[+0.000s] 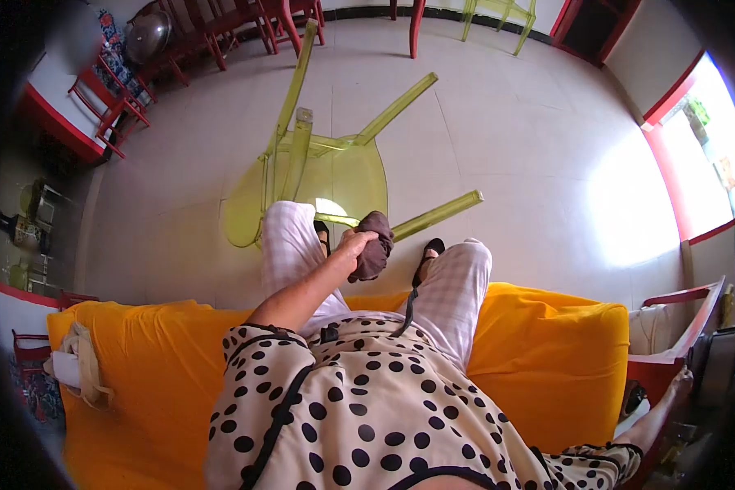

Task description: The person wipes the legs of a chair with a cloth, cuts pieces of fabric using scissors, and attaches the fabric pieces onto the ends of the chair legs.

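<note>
My left hand (358,247) is wrapped round a bunched dark brown cloth (374,249) above the gap between my knees. Just beyond it lies a see-through yellow-green chair (359,175), tipped over on the tiled floor with its legs sticking out. The cloth overlaps the near part of the chair in view; whether they touch I cannot tell. Far out to the right, my right hand (680,384) is beside a red-framed piece of furniture (670,359). Its fingers are too small and dark to make out, so any hold there is unclear.
I sit on a sofa with an orange cover (547,351). A beige bag (90,367) lies on its left end. Red wooden chairs (212,37) line the far wall, with another green chair (502,12) at the back. Bright light enters through a doorway (702,155) on the right.
</note>
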The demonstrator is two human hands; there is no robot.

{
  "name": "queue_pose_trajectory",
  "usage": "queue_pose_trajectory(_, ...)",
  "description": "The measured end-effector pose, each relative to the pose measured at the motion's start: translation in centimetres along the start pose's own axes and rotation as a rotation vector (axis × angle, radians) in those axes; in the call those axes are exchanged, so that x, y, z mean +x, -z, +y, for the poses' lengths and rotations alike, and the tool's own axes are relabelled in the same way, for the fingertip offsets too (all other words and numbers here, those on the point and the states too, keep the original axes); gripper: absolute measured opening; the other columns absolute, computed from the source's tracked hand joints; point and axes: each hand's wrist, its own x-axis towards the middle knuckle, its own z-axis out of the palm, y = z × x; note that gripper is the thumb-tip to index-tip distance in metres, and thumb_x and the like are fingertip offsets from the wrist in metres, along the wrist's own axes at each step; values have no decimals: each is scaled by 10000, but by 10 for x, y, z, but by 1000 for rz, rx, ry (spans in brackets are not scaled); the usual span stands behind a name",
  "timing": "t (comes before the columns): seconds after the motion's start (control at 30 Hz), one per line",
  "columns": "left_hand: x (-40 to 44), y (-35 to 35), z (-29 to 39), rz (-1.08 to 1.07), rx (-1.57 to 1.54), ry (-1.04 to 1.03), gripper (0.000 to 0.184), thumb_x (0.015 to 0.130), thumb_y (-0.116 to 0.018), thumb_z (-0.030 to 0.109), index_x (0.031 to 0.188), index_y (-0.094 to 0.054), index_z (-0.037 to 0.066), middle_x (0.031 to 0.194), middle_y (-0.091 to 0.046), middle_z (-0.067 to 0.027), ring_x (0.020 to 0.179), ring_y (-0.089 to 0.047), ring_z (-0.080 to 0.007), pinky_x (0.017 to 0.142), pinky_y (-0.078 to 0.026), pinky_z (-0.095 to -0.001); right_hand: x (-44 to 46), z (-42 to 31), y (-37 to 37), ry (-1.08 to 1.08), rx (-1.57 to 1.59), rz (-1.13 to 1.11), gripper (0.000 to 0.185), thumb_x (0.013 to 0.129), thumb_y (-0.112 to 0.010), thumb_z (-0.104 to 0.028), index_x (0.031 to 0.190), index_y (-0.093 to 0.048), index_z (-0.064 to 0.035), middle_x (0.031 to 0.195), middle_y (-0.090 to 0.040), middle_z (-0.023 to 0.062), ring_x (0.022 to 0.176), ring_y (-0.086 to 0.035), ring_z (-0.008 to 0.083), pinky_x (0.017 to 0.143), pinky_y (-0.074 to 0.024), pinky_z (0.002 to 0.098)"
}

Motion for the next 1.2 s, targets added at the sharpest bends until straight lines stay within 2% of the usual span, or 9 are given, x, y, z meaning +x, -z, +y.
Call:
queue_pose_trajectory(0.17, -4, 1, -1, -54, -108, -26, 318, 666, -720, 151, 930, -612, 11, 809, -642, -89, 650, -629, -210, 612, -530, -348, 7, 2, 6, -348, 391, -102, 274, 861, -508, -201, 1094, -520, -57, 1060, -503, 119, 893, -529, 253, 744, -406, 384)
queue_pose_trajectory(0.57, 0, -6, 29, -209, -67, -89, 351, 705, -673, 100, 1034, -603, -1, 917, -645, -87, 802, -623, -194, 745, -514, -325, -25, -36, 59, -852, 1053, -72, 398, 857, -498, -77, 1245, -449, -3, 1241, -458, 175, 1071, -513, 283, 936, -404, 407)
queue_pose_trajectory(0.67, 14, -4, 33, -220, -18, -88, 352, 697, -667, 96, 1031, -606, 3, 915, -645, -77, 803, -619, -184, 745, -506, -317, -41, -72, 70, -649, 976, -151, 435, 856, -495, -46, 1283, -431, 11, 1287, -447, 188, 1116, -509, 290, 984, -403, 413)
queue_pose_trajectory(0.73, 27, -5, 31, -243, 4, -110, 347, 686, -670, 99, 1013, -613, -4, 901, -647, -72, 785, -614, -173, 738, -495, -309, -50, -98, 72, 115, 456, 104, 445, 802, -528, 28, 1239, -446, 56, 1240, -480, 141, 1124, -495, 217, 972, -407, 343)
queue_pose_trajectory(0.8, 43, -6, 32, -271, 93, -105, 349, 712, -663, 94, 1046, -601, 12, 935, -641, -74, 817, -613, -170, 767, -497, -310, -64, -202, 109, 127, 989, -15, 446, 785, -545, 34, 1220, -451, 65, 1236, -484, 123, 1088, -503, 192, 929, -426, 311)
queue_pose_trajectory(0.83, 51, -4, 33, -283, 143, -103, 351, 726, -660, 91, 1063, -595, 21, 952, -637, -74, 834, -613, -169, 782, -498, -310, -69, -239, 112, -316, 1847, -262, 447, 783, -548, 31, 1218, -449, 62, 1250, -479, 123, 1064, -507, 187, 914, -427, 307)
queue_pose_trajectory(0.87, 59, -4, 35, -282, 171, -103, 358, 725, -660, 91, 1069, -592, 18, 954, -637, -76, 835, -611, -167, 782, -496, -307, -77, -287, 129, -414, 1894, -305, 490, 771, -543, 36, 1247, -424, 35, 1257, -471, 120, 1042, -505, 182, 889, -430, 295)
queue_pose_trajectory(1.03, 70, -10, 57, -325, 246, -133, 393, 723, -663, 92, 1098, -580, 10, 952, -638, -81, 828, -608, -162, 776, -491, -297, -138, -504, 194, -270, 1930, -676, 733, 710, -515, 60, 1392, -302, -100, 1293, -432, 105, 931, -495, 156, 761, -447, 231)
queue_pose_trajectory(1.2, 93, -1, 37, -440, 85, -148, 304, 732, -666, 92, 1021, -605, 19, 857, -635, -42, 714, -594, -127, 655, -499, -264, -218, -618, 210, -352, 2169, -1240, 844, 647, -516, 86, 1420, -228, -97, 1334, -374, 103, 961, -515, 190, 786, -468, 253)
